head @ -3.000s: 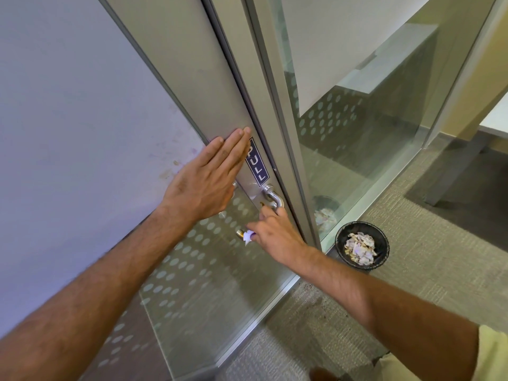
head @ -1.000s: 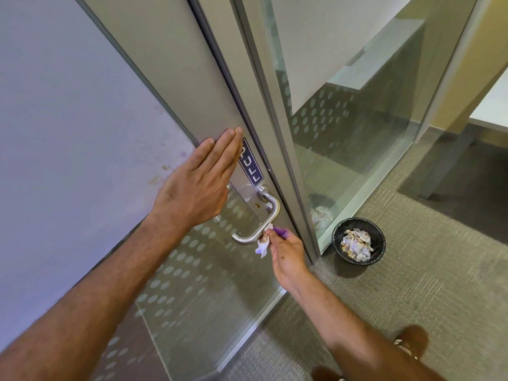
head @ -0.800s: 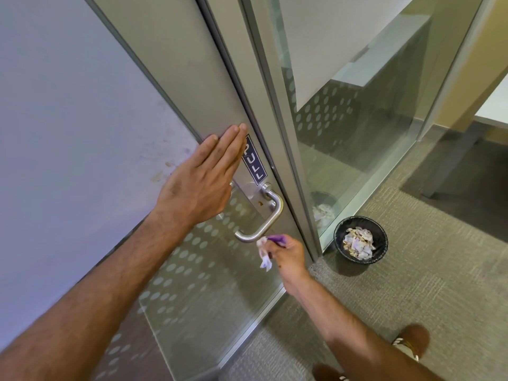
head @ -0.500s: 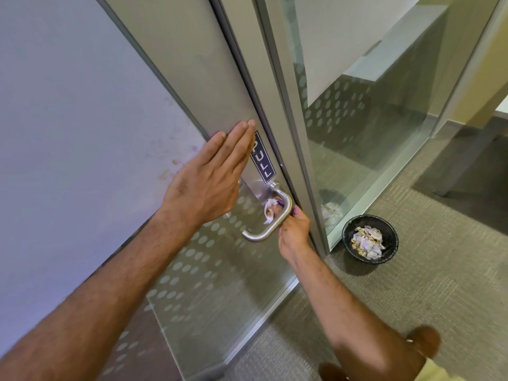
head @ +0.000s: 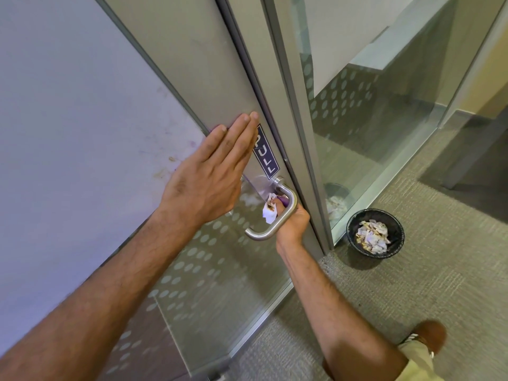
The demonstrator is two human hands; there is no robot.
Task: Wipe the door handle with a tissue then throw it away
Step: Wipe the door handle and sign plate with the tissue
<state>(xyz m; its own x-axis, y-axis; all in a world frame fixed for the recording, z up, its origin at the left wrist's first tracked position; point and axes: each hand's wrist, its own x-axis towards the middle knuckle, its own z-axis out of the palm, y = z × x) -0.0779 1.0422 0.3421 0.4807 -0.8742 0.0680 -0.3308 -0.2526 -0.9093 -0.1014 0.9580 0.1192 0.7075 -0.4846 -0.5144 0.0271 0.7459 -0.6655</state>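
Note:
A curved silver door handle [head: 277, 215] sticks out from the metal strip of a glass door, below a blue PULL label [head: 265, 154]. My right hand [head: 292, 225] reaches up behind the handle's bend and pinches a crumpled white tissue [head: 269, 211] against the inner side of the handle near its top mount. The fingertips show beside a purple patch there. My left hand [head: 211, 174] lies flat on the door, fingers together and stretched out, just left of the label. A black bin [head: 375, 233] with crumpled tissues stands on the carpet to the right.
The door frame [head: 299, 133] and a glass wall with a dotted film rise right of the handle. Grey carpet [head: 412, 284] covers the floor around the bin. My brown shoe [head: 428, 335] shows at the lower right. A table leg [head: 461, 166] stands further right.
My right hand with the tissue came off the lower end of the handle, dropped briefly, then went up behind the bend to its top. The left hand stayed flat on the door.

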